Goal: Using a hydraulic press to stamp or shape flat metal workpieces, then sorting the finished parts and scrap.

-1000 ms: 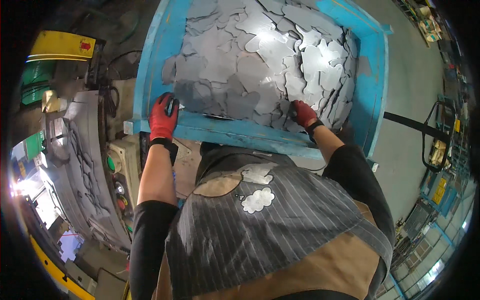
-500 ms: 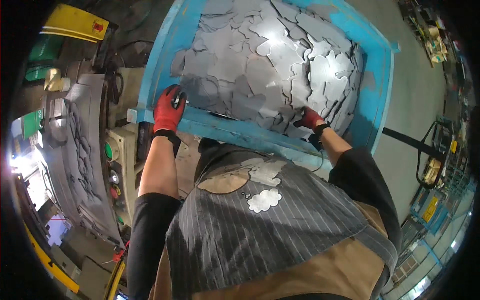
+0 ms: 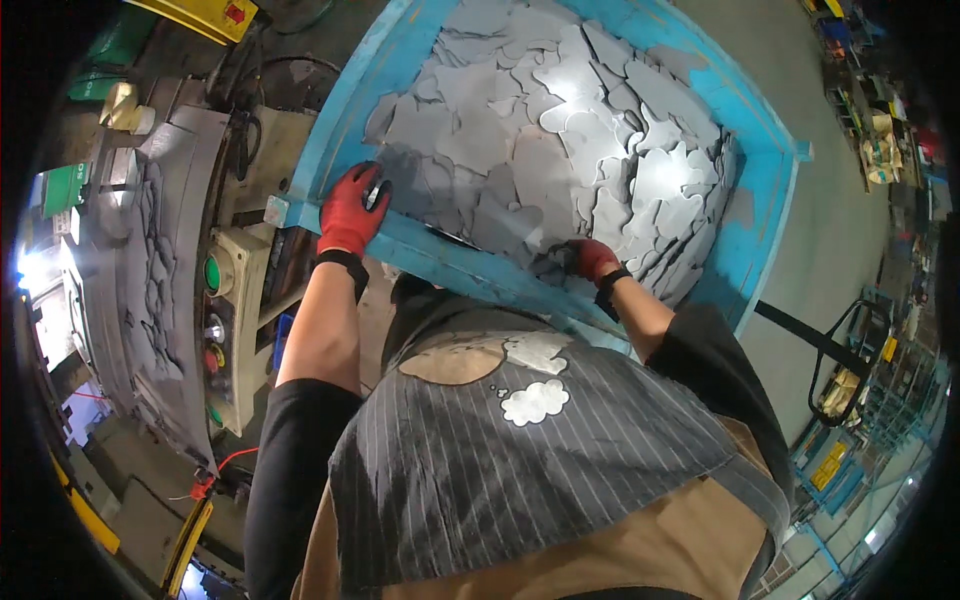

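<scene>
A blue bin (image 3: 740,290) in front of me is heaped with flat, irregular grey metal pieces (image 3: 545,165). My left hand (image 3: 352,212), in a red glove with dark fingers, grips the bin's near rim close to its left corner. A small pale patch shows between its thumb and fingers; I cannot tell what it is. Inside the near wall, right of the middle, my right hand (image 3: 592,260) wears a matching glove. Its fingers are bent around the edge of a grey metal piece (image 3: 545,265) low in the heap; the fingertips are partly hidden.
On the left is a machine with a beige control box (image 3: 240,320) bearing coloured buttons. Beside it, a grey metal surface (image 3: 190,240) carries more flat pieces. A black strap or bar (image 3: 810,335) reaches out from the bin's right side. Racks with goods (image 3: 880,150) stand farther right.
My right hand has shifted left along the near wall, among the pieces. The left hand stays on the rim. The whole view has turned slightly, so the bin sits farther right.
</scene>
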Demonstrator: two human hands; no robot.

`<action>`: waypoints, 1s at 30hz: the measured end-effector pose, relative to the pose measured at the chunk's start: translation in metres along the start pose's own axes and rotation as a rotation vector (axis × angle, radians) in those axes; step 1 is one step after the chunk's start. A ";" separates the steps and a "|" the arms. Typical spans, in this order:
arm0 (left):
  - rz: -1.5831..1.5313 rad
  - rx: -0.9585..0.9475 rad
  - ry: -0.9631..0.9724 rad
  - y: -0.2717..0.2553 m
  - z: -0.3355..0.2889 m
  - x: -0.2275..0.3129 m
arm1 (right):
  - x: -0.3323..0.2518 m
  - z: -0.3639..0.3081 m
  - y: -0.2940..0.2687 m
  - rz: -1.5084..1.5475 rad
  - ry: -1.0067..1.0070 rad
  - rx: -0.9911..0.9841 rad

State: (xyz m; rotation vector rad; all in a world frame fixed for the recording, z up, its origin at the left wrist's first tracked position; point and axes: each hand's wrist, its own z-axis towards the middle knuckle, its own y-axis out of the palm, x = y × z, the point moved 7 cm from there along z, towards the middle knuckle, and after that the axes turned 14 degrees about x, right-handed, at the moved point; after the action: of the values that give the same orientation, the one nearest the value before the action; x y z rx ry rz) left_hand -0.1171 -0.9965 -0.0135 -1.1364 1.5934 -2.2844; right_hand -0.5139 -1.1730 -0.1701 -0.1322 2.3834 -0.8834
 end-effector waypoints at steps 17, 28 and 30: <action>0.056 0.011 0.024 0.002 0.003 -0.004 | -0.076 0.090 -0.067 0.404 -0.055 0.376; 0.022 0.026 0.024 -0.004 0.001 0.008 | -0.078 0.087 -0.054 -0.218 0.046 0.759; 0.017 0.002 -0.024 -0.001 -0.002 0.001 | -0.090 0.081 -0.065 -0.079 0.132 0.641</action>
State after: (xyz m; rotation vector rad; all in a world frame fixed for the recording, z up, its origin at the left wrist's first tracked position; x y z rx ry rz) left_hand -0.1187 -0.9945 -0.0125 -1.1407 1.5859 -2.2522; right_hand -0.4016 -1.2434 -0.1344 0.0895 2.0982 -1.6854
